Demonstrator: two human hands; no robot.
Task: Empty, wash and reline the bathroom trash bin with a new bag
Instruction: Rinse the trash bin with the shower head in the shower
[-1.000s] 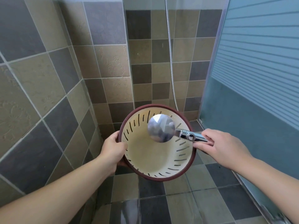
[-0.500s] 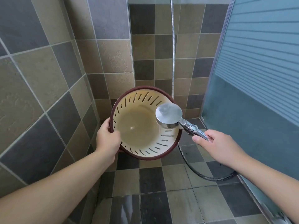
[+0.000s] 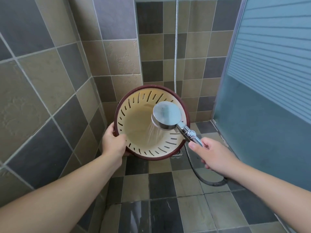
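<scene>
While gripped at its rim, slotted bin (image 3: 134,125) under spraying shower head (image 3: 166,115).

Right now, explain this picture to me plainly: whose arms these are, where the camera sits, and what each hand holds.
This is no machine: a person wears a camera on the head, looking forward and down, so both bare arms reach in from below. The left hand grips the rim of a round cream plastic trash bin with slotted walls and a dark red rim, tilted so its inside faces the camera. The right hand holds the handle of a shiny chrome shower head, spraying water into the bin. Its metal hose loops over the tiled floor of a shower stall.
</scene>
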